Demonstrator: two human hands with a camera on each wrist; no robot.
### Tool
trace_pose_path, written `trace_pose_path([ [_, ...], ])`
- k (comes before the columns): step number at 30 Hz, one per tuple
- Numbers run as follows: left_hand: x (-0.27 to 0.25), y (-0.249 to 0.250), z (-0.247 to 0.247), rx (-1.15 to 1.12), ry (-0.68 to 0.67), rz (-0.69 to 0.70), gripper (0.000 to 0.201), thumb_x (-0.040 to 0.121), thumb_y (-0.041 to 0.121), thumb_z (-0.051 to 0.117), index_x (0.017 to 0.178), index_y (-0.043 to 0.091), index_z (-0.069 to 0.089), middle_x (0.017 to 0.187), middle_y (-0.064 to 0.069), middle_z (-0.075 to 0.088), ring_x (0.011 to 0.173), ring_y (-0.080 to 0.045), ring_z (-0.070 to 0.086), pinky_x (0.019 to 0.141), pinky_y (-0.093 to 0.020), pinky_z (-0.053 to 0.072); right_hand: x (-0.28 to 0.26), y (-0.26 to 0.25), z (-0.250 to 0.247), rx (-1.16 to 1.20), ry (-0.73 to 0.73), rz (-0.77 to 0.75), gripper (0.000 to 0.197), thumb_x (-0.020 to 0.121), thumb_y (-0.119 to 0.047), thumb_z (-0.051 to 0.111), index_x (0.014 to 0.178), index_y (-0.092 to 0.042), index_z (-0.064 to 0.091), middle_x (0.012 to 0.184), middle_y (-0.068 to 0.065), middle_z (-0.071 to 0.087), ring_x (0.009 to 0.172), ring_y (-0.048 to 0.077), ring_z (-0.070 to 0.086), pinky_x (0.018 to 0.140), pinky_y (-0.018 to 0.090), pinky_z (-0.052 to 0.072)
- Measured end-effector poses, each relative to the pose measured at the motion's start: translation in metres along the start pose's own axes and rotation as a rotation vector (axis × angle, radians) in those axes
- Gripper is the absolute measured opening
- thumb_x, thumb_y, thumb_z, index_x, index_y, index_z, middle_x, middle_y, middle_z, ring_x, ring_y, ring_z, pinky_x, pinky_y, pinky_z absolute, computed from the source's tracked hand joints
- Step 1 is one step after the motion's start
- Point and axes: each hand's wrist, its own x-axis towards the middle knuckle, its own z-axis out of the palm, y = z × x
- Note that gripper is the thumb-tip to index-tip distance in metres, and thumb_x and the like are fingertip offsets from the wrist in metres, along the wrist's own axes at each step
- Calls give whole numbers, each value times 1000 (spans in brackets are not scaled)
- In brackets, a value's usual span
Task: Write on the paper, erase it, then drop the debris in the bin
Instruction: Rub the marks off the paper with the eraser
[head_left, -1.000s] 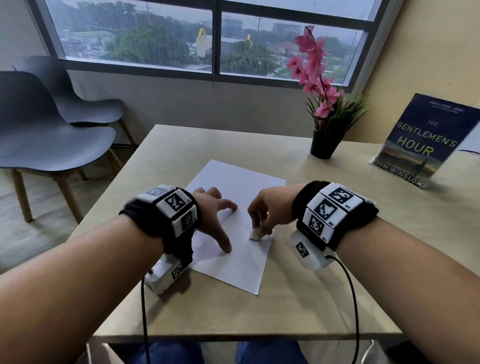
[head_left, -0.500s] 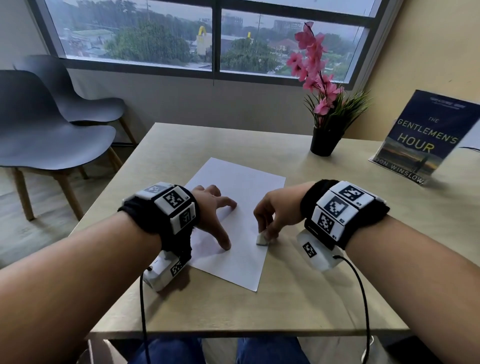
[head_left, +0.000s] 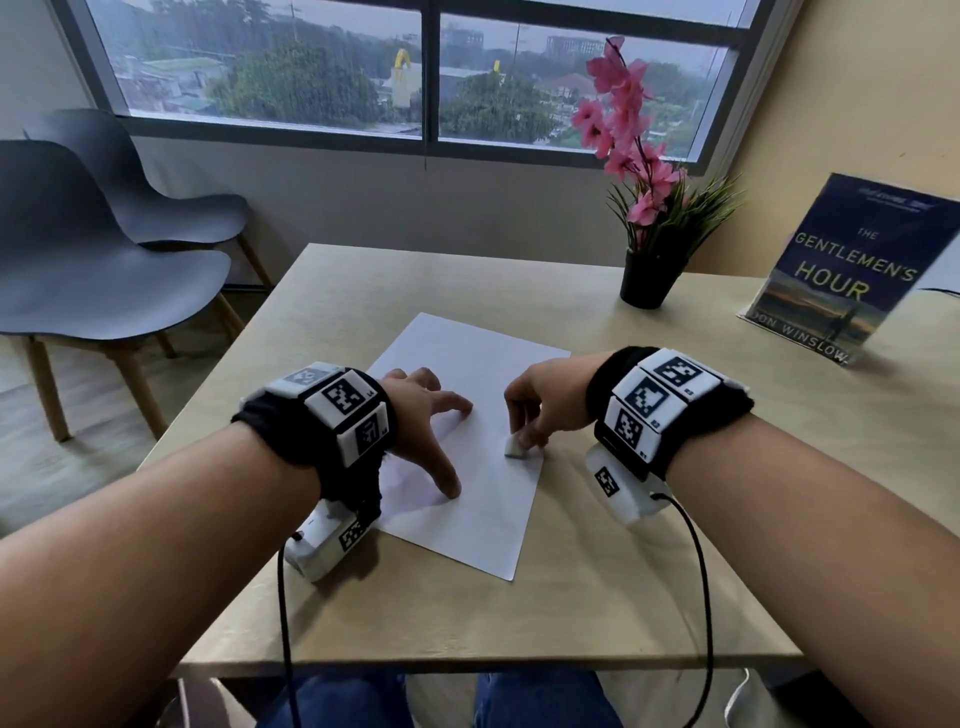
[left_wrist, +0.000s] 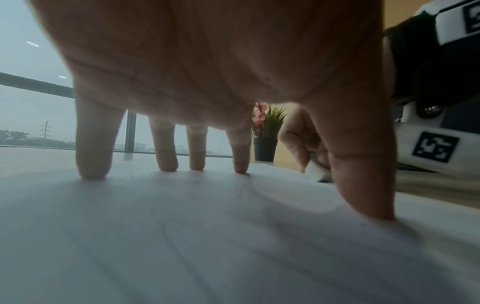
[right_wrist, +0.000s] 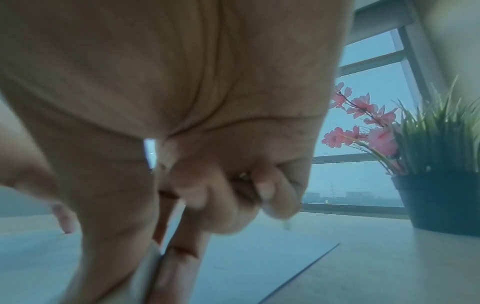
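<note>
Pressing down with spread, straight fingertips, the left hand holds the white rectangular sheet of paper flat on the light wooden table; in the left wrist view the four fingers and the thumb each touch the sheet at the tip only, and the palm is raised above it. Just beside it, the right hand pinches a small white block eraser between the thumb and the first fingers, and the other fingers are curled into the palm. The eraser's lower end touches the paper near its right edge, between the left thumb and the right wrist. In the right wrist view the eraser is blurred and mostly hidden by the fingers. No writing can be made out on the sheet.

Farther back on the table a black round pot holds pink flowers and green grass-like leaves. To its right a dark blue book stands upright. Beyond the table's left side are two dark grey chairs with wooden legs.
</note>
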Motion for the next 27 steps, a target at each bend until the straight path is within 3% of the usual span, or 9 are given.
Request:
trace_pose_path([
  [4, 0, 0, 0, 1, -3, 1, 100, 58, 65, 74, 141, 53, 20, 152, 10, 17, 140, -20, 19, 110, -42, 35, 1, -1, 2, -6, 26, 1, 19, 84, -38, 69, 92, -22, 62, 89, -6, 71, 82, 10, 58, 84, 31, 48],
  [9, 1, 0, -1, 5, -14, 0, 100, 59, 65, 74, 142, 53, 19, 152, 10, 16, 141, -21, 17, 111, -43, 33, -10, 0, 7, 39, -92, -29, 17, 82, -37, 71, 91, -23, 65, 79, -10, 70, 78, 10, 56, 76, 27, 45],
  [13, 1, -2, -1, 5, -25, -10, 101, 59, 67, 72, 142, 54, 17, 154, 11, 13, 142, -20, 15, 113, -43, 30, -13, 4, 7, 96, 62, 14, 23, 84, -42, 67, 95, -23, 61, 93, -5, 73, 78, 12, 59, 74, 27, 48],
  [15, 1, -6, -2, 21, -37, -31, 102, 61, 70, 70, 143, 54, 13, 156, 11, 10, 144, -21, 14, 115, -45, 26, -18, 9, 8, 160, 138, 35, 28, 83, -47, 67, 95, -23, 60, 93, -5, 71, 73, 12, 60, 75, 29, 51],
  [17, 2, -12, -6, 40, -38, -71, 103, 61, 72, 67, 145, 51, 12, 156, 10, 11, 144, -23, 17, 115, -46, 25, -24, 14, 10, 220, 162, 45, 27, 82, -46, 69, 93, -23, 59, 87, -8, 66, 65, 11, 58, 68, 26, 48],
  [20, 3, -20, -11, 59, -7, -109, 104, 58, 76, 66, 145, 45, 19, 153, 9, 22, 139, -24, 30, 112, -46, 31, -33, 19, 14, 255, 165, 54, 22, 83, -39, 71, 91, -23, 57, 80, -12, 60, 62, 8, 57, 61, 22, 44],
  [23, 3, -21, -8, 71, 34, -87, 96, 58, 77, 65, 141, 42, 29, 148, 6, 32, 132, -24, 38, 107, -45, 36, -36, 17, 20, 269, 146, 48, 22, 82, -39, 72, 90, -24, 57, 79, -13, 60, 63, 8, 58, 62, 22, 45],
  [27, 1, -23, -5, 1, 63, -79, 78, 72, 72, 59, 139, 40, 35, 148, 3, 32, 132, -24, 41, 109, -39, 35, -35, 6, 27, 266, 115, 15, 23, 81, -43, 70, 88, -25, 56, 79, -14, 61, 63, 6, 59, 63, 23, 44],
])
